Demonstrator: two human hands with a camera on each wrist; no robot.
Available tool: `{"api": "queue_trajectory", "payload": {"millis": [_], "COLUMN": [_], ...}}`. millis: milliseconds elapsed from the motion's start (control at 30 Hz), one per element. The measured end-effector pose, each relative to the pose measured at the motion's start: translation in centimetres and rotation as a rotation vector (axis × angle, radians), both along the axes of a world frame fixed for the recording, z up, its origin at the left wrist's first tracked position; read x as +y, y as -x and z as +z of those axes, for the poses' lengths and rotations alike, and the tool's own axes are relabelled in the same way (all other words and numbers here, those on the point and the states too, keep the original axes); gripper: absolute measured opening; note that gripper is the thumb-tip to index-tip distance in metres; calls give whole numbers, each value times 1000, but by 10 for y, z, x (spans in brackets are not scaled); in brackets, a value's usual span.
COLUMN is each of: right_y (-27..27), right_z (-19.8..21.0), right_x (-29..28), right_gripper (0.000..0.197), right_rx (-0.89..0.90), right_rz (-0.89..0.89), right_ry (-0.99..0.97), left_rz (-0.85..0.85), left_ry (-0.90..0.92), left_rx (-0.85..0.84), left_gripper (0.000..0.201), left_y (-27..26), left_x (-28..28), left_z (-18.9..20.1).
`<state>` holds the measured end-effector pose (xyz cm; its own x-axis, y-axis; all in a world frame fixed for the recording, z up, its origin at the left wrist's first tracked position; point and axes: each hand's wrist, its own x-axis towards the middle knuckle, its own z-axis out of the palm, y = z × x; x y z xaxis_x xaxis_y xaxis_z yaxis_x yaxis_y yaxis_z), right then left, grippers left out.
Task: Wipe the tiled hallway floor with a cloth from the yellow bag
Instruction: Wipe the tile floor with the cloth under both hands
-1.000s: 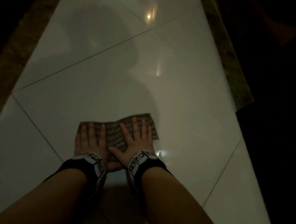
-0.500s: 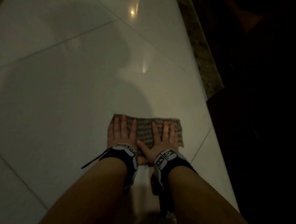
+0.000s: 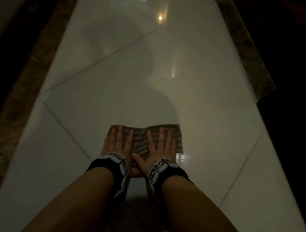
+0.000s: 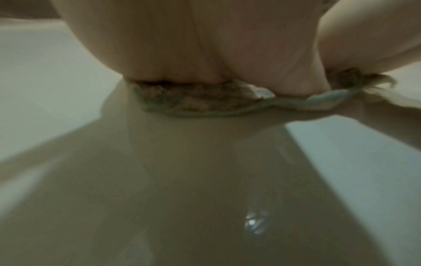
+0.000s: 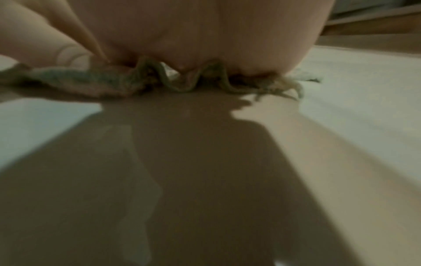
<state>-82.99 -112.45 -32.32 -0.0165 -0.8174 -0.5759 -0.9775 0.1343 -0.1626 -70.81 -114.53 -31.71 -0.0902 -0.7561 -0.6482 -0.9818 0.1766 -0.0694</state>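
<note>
A grey-green zigzag-patterned cloth lies flat on the glossy white tiled floor, low in the middle of the head view. My left hand presses flat on its left part, fingers straight. Beside it my right hand lies flat on the right part, thumb spread toward the left hand. In the left wrist view the palm bears on the cloth's edge. The right wrist view shows the cloth rumpled under the palm. No yellow bag is in view.
A dark speckled stone border runs along the left of the hallway and another along the right, with darkness beyond both. Grout lines cross the tiles diagonally. Lamp reflections shine at the far end.
Both hands and the cloth slid right toward the right border half a second ago, then back left to the middle of the hallway. The hands stayed flat on the cloth throughout.
</note>
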Motion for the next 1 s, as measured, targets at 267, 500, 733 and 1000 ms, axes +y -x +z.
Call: {"api": "queue_trajectory", "payload": {"millis": [267, 500, 733, 1000], "right_y": [-104, -86, -34, 58], "right_z": [-5, -4, -6, -2], "right_x": [13, 47, 94, 171], "right_gripper": [85, 83, 84, 86], "right_rx": [-37, -11, -20, -18], "right_rz": [215, 265, 303, 288], "right_ry": [32, 4, 52, 11], "left_rz": [178, 213, 241, 174], "left_ry": [-7, -31, -79, -92], "left_rx": [-47, -63, 35, -5], "left_gripper": [119, 129, 145, 136], "left_y": [-108, -97, -50, 39], "left_x": [29, 64, 120, 198], "left_z": [2, 0, -4, 1]}}
